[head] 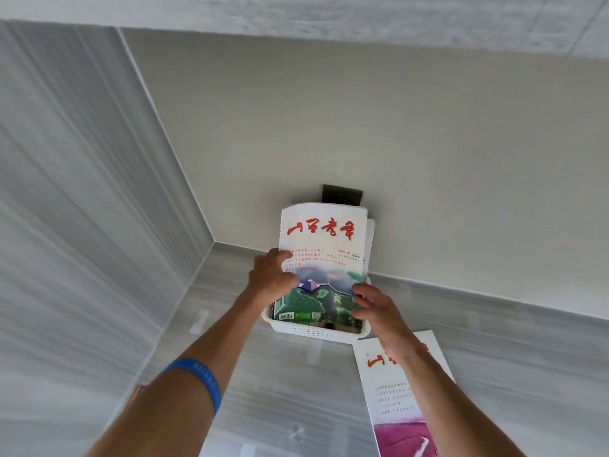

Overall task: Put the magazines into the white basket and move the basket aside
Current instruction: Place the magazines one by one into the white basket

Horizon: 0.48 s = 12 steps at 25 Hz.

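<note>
Head view, left to right: left arm w/ a blue wristband (201, 379) reaches up and fwd, and the left hand (272, 278) grips the left edge of the magazine (323, 258), thumb on the cover, fingers curled behind as far as I can tell. Mag stands nearly upright, lower end already inside the white basket (313, 329), top leaning toward the wall (428, 143); at least one more mag seems to stand behind it, edge just showing at right. Basket sits on the grey table (263, 390), close to the wall, w/ a dark patch (342, 193) on the wall just above the mags. Right hand (375, 306) is at the mag's lower right corner, fingers spread and fairly straight, touching or steadying it, not gripping. Step in hand, by my read: seating this mag in the basket, roughly mid-task. A second mag (395, 390) lies flat on the table below the right forearm, near the basket, not yet in. Next move prob calls for letting go once the mag settles, picking up the flat one, slotting it in, then sliding the basket aside w/o tipping the tall mags.
</note>
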### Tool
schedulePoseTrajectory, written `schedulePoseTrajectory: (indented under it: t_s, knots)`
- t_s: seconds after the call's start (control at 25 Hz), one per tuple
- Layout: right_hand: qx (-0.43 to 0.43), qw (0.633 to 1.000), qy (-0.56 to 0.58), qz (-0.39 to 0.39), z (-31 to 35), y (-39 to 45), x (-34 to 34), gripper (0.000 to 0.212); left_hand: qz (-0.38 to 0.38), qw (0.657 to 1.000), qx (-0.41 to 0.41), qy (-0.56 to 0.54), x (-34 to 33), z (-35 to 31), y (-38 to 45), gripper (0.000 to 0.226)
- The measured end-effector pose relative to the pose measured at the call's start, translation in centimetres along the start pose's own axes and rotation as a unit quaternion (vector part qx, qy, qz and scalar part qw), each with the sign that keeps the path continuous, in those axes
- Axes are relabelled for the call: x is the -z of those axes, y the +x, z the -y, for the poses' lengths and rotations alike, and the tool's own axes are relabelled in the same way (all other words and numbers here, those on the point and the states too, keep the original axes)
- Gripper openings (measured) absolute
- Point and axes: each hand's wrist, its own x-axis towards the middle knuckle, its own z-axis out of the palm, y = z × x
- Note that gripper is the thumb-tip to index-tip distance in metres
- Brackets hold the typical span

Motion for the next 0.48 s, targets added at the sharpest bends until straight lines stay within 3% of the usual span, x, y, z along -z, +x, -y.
schedulePoseTrajectory:
  t_s: [0.2, 0.32, 0.4, 0.48]
  knots:
    - [-0.031, 0.999, -0.020, -0.004, -1.9, 0.2, 1.0, 0.054, 0.048, 0.998, 0.027, -0.012, -1.2, 1.3, 0.0, 0.062]
    - [-0.027, 0.999, -0.022, -0.012, -1.8, -1.4, 1.8, 0.056, -0.049, 0.997, 0.015, 0.063, -4.0, 2.6, -4.1, 0.057]
    - [-0.062, 0.994, -0.056, -0.067, -3.6, -3.8, 3.4, 0.048, -0.108, 0.994, -0.026, 0.026, -8.3, 3.9, -9.0, 0.058]
    - [-0.115, 0.972, -0.159, -0.127, -7.0, -6.8, 6.4, 0.043, -0.047, 0.999, -0.001, -0.021, -13.2, 4.8, -14.0, 0.055]
